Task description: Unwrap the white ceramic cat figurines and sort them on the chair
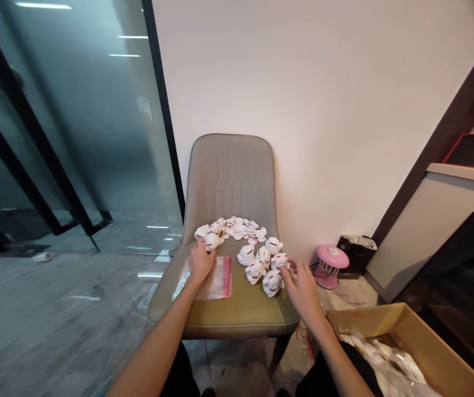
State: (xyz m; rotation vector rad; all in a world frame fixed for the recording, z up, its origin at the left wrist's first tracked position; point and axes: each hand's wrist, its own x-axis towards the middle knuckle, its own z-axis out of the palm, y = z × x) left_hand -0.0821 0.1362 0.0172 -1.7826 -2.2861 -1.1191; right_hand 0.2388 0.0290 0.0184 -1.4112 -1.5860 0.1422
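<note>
On the seat of a grey-green chair [204,318], my left hand [201,262] has its thumb and fingers about a small white figurine with a slot [211,241]. Other white figurines [202,232] sit beside it at the back left. My right hand [303,286] is at the seat's right side with fingers stretched out, the tips against a white and red cat figurine [279,261]. Several more cat figurines [255,272] stand in a group left of that hand. Clear plastic bags with a pink strip [218,281] lie flat under and beside my left hand.
A pile of small white discs [239,227] lies near the chair's backrest [232,165]. To the lower right, an open cardboard box [431,336] holds plastic-wrapped items. A pink lamp-like device [331,264] and a black box [356,255] stand by the wall; a glass door [75,138] is left.
</note>
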